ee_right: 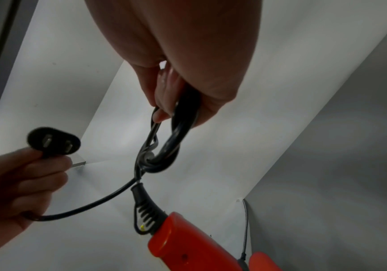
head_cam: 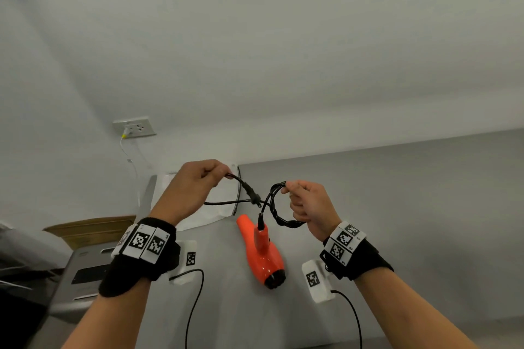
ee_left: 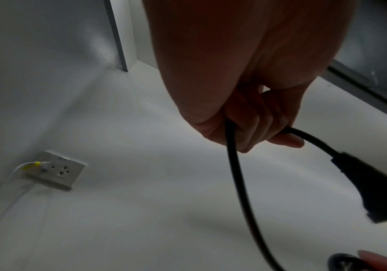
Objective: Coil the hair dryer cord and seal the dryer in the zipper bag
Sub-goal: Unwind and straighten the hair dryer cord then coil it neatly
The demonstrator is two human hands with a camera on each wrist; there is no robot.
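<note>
1. Above the grey table (head_cam: pixel 397 207), both hands are up off the surface with the black cord (head_cam: pixel 226 202) strung between them.
2. Left hand (head_cam: pixel 195 187) has its fingers curled round the cord just behind the plug (head_cam: pixel 251 193), and the plug hangs out past the fingertips, pointing toward the right hand.
3. From the left wrist camera you see it clearly: the cord goes into the fist and comes out again, making a loop that drops below the hand (ee_left: pixel 245 113).
4. Right hand (head_cam: pixel 309 204) is pinching a coil (head_cam: pixel 279 207) of several turns between thumb and fingers, the bundle hanging down in a ring.
5. Right wrist view confirms it: the coil (ee_right: pixel 171 144) is gripped at its top, and the plug (ee_right: pixel 53 142) shows two flat prongs facing the camera.
6. Down on the table lies the orange hair dryer (head_cam: pixel 262 252), nozzle end toward the person, handle up, and the cord's ribbed strain relief (ee_right: pixel 144 207) rises from the handle to the coil.
7. Behind the left hand, a white zipper bag (head_cam: pixel 224 207) lies flat at the table's far left edge, its dark zipper strip along the right side.
8. Off on the wall there's a white outlet (head_cam: pixel 135 126) with a white cable plugged in.
</note>
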